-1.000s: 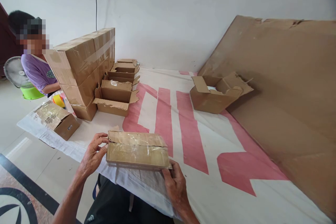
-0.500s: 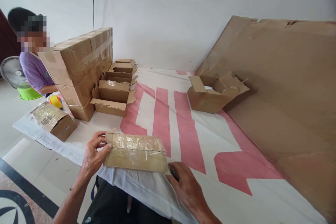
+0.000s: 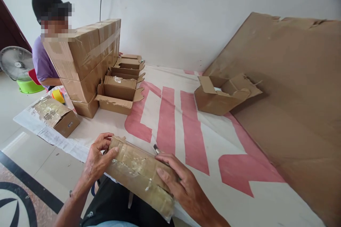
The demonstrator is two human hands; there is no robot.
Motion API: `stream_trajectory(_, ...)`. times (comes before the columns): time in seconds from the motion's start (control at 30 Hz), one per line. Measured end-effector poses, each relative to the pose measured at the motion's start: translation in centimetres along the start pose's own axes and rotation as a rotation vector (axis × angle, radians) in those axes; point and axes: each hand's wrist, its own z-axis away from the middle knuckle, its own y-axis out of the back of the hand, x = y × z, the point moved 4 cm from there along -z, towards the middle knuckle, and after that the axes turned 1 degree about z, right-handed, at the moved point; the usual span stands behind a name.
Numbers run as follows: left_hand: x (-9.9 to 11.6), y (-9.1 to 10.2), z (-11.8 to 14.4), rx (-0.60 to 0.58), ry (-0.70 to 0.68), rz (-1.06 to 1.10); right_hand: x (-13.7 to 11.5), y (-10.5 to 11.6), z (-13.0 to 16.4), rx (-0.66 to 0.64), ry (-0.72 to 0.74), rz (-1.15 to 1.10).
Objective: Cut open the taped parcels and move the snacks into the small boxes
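A long cardboard carton patched with shiny clear tape lies tilted at the table's near edge, partly over my lap. My left hand grips its left end, thumb on top and fingers round the far corner. At the other end, my right hand rests thumb and fingers on the carton. A knife is held in that same hand; only its narrow tip shows past the index finger, and the handle is hidden under the palm.
To the left sit another taped carton, a yellow tape roll and stacked boxes. Open boxes line the stack. An open box stands by a large cardboard sheet. A person sits behind the stack, near a fan.
The carton has turned, its right end swinging toward me and tipping. My right hand has moved from beside that end onto it, and the knife tip now points away from me.
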Motion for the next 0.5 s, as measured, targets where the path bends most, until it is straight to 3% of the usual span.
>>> stream_trajectory(0.1, 0.0, 0.1, 0.8, 0.022, -0.036, -0.028, -1.5, 0.5, 0.0, -0.165, 0.016, -0.035)
stream_trajectory(0.2, -0.5, 0.3, 2.0, 0.035, -0.060, -0.020, -3.8, -0.1, -2.3, -0.307, 0.054, -0.129)
stream_trajectory(0.33, -1.1, 0.5, 3.7, 0.079, -0.073, 0.027, -6.7, -3.7, -5.5, -0.442, 0.115, -0.179)
stream_trajectory(0.5, -1.5, 0.4, 4.6, 0.085, -0.070, 0.070, -8.3, -7.5, -6.7, -0.524, 0.181, -0.134)
